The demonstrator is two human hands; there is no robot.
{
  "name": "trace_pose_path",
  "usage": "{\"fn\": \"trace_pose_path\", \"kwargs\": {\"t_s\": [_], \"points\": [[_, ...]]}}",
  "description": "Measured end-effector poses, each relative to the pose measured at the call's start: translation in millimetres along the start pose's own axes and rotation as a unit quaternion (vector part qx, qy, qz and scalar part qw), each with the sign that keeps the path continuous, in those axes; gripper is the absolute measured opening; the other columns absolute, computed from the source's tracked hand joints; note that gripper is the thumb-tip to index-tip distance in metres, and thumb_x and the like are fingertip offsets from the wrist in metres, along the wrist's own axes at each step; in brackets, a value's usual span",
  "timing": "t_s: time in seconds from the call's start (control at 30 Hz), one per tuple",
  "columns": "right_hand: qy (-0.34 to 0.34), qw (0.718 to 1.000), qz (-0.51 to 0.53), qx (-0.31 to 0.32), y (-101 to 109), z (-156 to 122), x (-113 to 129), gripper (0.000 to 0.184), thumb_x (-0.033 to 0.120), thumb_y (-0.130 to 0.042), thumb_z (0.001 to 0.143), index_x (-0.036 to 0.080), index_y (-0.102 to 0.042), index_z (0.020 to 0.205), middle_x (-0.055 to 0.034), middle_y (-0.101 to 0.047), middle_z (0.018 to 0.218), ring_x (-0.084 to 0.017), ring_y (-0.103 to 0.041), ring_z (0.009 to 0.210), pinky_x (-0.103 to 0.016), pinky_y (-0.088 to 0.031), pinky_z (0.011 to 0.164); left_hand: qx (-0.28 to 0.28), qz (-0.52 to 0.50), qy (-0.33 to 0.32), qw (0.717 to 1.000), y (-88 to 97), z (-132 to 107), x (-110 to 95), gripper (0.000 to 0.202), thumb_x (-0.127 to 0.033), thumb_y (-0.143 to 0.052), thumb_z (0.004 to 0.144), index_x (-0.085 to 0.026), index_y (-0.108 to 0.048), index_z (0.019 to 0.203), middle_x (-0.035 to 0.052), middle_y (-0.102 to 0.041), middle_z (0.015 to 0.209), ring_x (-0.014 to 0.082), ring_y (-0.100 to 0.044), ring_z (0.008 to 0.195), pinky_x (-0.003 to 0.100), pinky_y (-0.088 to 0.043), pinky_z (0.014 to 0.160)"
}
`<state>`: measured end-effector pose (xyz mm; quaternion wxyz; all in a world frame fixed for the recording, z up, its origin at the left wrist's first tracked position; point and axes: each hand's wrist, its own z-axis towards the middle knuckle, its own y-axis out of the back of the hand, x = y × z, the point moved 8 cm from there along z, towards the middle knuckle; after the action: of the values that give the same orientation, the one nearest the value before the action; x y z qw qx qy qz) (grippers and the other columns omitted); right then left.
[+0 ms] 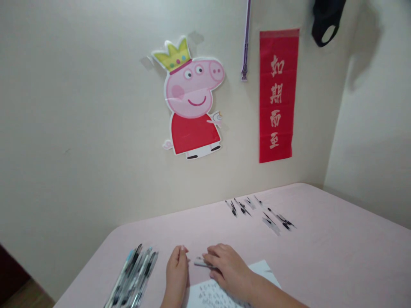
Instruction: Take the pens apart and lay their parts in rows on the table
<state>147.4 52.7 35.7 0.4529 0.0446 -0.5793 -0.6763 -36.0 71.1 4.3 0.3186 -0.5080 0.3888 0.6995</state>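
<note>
Beside near paper [258,268], pinching 1 pen [201,262] with right hand [229,267]; likely light, stiff, slick; best gripped mid-barrel; cannot tell left hand's [176,271] grip.

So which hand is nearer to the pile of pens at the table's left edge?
Left. The left hand lies just right of the pile of pens, not touching; the right hand is farther right, over the paper.
</note>
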Motion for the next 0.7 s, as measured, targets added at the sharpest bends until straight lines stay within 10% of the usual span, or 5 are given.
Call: {"fn": "trace_pose_path", "kwargs": {"t_s": [0.3, 0.7], "points": [[0.017, 0.999, 0.009, 0.036, -19, 4, -10, 0.040, 0.017, -0.044, 0.088, 0.019, -0.056, 0.127, -0.0088, -0.053, 0.133, -0.020, -0.052, 0.120, -0.029, -0.036, 0.104, 0.031, 0.007, -0.004, 0.999, -5.4, 3, 6, 0.054, -0.074, -0.045, 0.066, -0.021, -0.053, 0.066, -0.0002, -0.056, 0.058, 0.0187, -0.054, 0.058, 0.031, -0.042, 0.058], [-0.118, 0.992, -0.043, -0.025, 14, -7, -67, 0.042, 0.009, -0.041, 0.085, 0.014, -0.060, 0.122, -0.0110, -0.056, 0.129, -0.021, -0.053, 0.119, -0.032, -0.036, 0.104, 0.035, 0.008, -0.002, 0.999, -4.9, 0, -1, 0.056, -0.075, -0.044, 0.066, -0.020, -0.054, 0.067, -0.0003, -0.055, 0.059, 0.0181, -0.053, 0.059, 0.029, -0.041, 0.058]]}}
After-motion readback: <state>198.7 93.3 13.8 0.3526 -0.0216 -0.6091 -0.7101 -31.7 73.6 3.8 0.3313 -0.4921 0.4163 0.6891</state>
